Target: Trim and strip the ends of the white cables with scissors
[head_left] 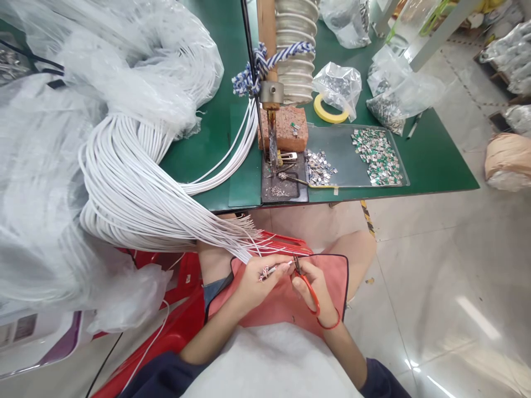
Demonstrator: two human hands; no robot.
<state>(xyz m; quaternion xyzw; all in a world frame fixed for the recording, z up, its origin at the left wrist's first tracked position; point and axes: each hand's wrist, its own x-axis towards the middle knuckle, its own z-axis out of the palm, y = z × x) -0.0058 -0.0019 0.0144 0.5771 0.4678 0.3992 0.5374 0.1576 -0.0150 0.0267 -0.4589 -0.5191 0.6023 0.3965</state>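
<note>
Above a pink cloth (265, 309) on the lap, my left hand (259, 282) is closed around the ends of several white cables (271, 270). Small stripped wires stick out near its palm. My right hand (317, 284) grips red-handled cutting pliers (307, 283), with the dark jaws at the cable tip by the left fingertips. Whether the jaws are closed on a wire is too small to tell. A thick bundle of white cables (166, 199) hangs from the left, its loose ends just beyond my left hand.
On the green table (440, 160) are a brick (286, 127), a soldering stand (271, 138) and a tray (344, 138) of small metal connectors (379, 157). Yellow tape (329, 110) and plastic bags (385, 94) lie behind. Plastic-wrapped cables (136, 66) crowd the left. A red stool (182, 298) is below.
</note>
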